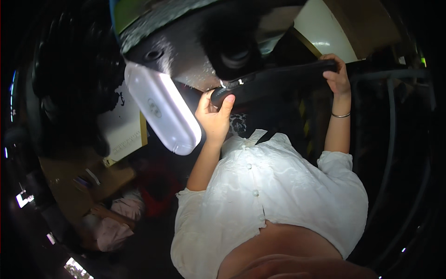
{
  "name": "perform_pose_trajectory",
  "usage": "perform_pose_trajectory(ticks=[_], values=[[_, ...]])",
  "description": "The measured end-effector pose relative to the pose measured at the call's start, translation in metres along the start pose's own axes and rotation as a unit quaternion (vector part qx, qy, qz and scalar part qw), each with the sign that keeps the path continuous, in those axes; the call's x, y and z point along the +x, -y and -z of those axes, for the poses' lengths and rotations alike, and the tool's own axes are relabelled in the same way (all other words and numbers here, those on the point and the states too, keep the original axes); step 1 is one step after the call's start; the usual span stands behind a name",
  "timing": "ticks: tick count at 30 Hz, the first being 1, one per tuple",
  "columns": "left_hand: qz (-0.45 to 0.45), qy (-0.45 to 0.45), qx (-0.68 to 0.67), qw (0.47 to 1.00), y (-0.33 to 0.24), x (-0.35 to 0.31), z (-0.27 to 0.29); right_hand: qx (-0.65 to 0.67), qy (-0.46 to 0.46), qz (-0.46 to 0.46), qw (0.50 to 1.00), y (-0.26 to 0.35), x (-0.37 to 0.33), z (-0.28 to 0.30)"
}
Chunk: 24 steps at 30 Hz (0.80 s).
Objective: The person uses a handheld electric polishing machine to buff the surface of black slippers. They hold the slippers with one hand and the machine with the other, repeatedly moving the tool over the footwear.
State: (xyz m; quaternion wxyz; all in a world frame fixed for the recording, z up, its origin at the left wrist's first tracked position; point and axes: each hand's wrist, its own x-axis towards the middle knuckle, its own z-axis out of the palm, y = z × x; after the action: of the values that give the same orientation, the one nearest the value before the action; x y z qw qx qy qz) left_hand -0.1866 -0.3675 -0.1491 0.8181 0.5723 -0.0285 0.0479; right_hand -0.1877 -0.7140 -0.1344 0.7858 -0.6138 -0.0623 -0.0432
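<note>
A long, flat black piece [288, 71], perhaps a strap, stretches between my two hands. At its near left end, where it curves over, my left hand [215, 114] closes thumb and fingers round it, just under a dark machine head [186, 49]. My right hand [337, 78] pinches the far right end, fingers above and thumb below. Bright metal bits show where the piece meets the underside of the machine beside my left fingers. Shadow hides exactly how the piece and the machine touch.
A white oblong lamp [162, 109] hangs from the machine, close to my left wrist. Grey metal bars [390, 116] stand at the right. At lower left another person's pink sleeve [114, 235] rests near a brown tabletop [60, 186]. Dark bundles [65, 74] fill the upper left.
</note>
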Motion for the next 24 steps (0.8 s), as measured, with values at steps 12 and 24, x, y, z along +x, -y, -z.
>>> perform_pose_trajectory(ticks=[12,24], values=[[-0.039,-0.078,0.044,0.995,0.007,-0.025,0.046,-0.021,0.093,0.060,0.994,0.028,0.078,-0.083],[-0.064,-0.139,0.151,0.977,-0.027,-0.035,0.117,-0.043,0.088,0.003,0.995,-0.024,0.047,-0.140]])
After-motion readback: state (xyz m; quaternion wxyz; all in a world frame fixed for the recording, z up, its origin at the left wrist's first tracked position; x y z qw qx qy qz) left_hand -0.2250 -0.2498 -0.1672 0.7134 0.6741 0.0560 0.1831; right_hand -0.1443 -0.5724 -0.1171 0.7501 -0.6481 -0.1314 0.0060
